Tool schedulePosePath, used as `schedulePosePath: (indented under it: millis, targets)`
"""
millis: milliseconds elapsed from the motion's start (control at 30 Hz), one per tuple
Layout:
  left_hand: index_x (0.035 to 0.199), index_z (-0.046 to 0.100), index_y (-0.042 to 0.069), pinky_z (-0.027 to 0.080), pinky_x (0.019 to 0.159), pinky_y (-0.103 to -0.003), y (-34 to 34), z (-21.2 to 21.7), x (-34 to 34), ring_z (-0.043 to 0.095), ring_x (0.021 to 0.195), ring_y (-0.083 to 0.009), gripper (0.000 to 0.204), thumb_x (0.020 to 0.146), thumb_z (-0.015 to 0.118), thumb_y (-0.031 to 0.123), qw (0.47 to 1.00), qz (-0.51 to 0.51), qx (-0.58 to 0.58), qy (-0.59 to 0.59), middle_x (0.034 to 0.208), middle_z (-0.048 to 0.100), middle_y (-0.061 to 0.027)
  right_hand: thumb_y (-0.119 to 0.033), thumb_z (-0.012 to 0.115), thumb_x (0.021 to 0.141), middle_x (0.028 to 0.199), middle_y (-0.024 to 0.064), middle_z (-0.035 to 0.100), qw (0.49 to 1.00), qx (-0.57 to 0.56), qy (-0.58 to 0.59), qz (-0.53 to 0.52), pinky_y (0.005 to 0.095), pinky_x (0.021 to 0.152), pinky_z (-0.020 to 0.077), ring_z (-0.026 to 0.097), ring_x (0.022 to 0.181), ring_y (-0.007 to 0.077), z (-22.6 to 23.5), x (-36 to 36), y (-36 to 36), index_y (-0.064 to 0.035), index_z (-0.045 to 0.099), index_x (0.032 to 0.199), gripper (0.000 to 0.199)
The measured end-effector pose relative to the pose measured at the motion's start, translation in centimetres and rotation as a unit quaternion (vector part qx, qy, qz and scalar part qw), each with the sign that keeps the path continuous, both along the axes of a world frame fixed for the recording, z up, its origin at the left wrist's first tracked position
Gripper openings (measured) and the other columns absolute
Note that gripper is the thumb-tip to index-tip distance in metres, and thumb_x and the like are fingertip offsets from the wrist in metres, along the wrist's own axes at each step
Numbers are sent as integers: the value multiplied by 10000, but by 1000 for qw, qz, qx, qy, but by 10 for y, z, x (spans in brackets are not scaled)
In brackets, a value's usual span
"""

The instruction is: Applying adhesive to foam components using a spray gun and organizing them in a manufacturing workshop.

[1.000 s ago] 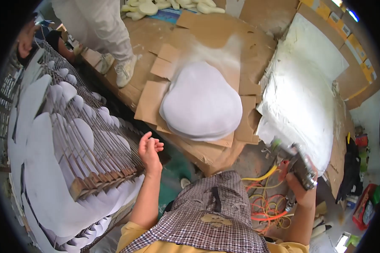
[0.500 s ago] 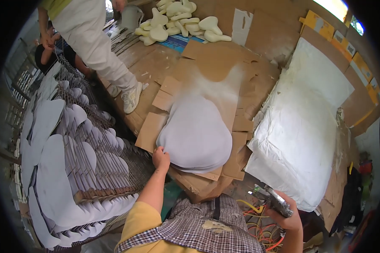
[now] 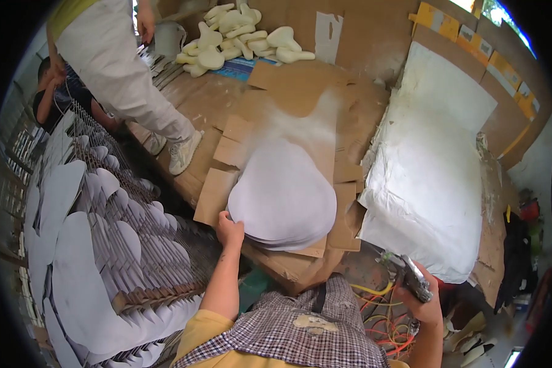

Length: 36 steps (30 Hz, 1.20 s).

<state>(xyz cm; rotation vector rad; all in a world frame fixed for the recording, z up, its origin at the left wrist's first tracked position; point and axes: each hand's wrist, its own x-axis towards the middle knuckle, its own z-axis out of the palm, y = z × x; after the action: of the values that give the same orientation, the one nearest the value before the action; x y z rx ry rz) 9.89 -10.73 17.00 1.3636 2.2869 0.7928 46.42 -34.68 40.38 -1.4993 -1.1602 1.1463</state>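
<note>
A stack of pale grey, rounded, saddle-shaped sheets [image 3: 282, 190] lies on cardboard in front of me, its narrow end pointing away. The layered edges show along its near side. My left hand [image 3: 230, 231] is closed on the stack's near left edge, thumb on top; how many sheets it pinches is hidden. Off to the right of the stack, my right hand [image 3: 428, 302] wraps round a metal spray gun [image 3: 416, 279]. The gun's front end points left, toward the near edge of the work surface.
A wire rack [image 3: 147, 245] full of similar pale sheets stands at left. Another person [image 3: 129, 67] stands on the cardboard-covered surface. Cream foam saddles [image 3: 233, 37] are piled at the back. A white-covered slab [image 3: 423, 178] lies right; hoses [image 3: 383, 319] hang below.
The top sheet looked rumpled and bulging; now it lies flat and smooth. My left hand stays at the edge. The spray gun is still in my right hand. The view has shifted slightly.
</note>
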Motion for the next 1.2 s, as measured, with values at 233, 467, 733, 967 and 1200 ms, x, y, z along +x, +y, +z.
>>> schedulePosePath:
  millis: [233,467,733,967,1200]
  targets:
    - [1185,477,53,517,665,-386,0,-9,-8,604,827,-225,421,783,588,3,797,5,-27,-603,977,596,-72,66,611,712,816,70,607,998,33,33,-30,271,673,484,582,731,129,12,-57,-24,37,454,1252,564]
    - [1237,430,74,552,722,-376,1,72,4,587,948,-238,438,817,510,-15,649,-112,91,-747,1101,558,-102,34,614,748,822,74,593,996,63,51,-26,272,654,501,586,723,138,5,-58,-37,47,434,1254,537]
    - [1171,482,58,548,794,-353,23,255,-29,605,921,-212,345,840,563,5,541,-137,368,-744,1038,588,-89,39,641,739,848,64,599,999,-11,30,-24,277,673,500,596,734,138,5,-39,-50,18,431,1285,585]
    - [1115,479,8,536,836,-365,3,322,-86,600,923,-237,264,862,556,20,532,-180,530,-636,1014,585,-117,49,615,727,844,61,596,998,25,44,-30,244,658,464,563,717,113,15,-57,-36,38,427,1277,582]
    - [1163,452,-5,515,855,-374,-5,329,-101,585,914,-233,314,865,548,11,552,-126,581,-584,1039,564,-125,43,608,732,856,31,586,998,-41,-13,-40,236,643,457,547,713,87,36,-53,-60,21,468,1247,533]
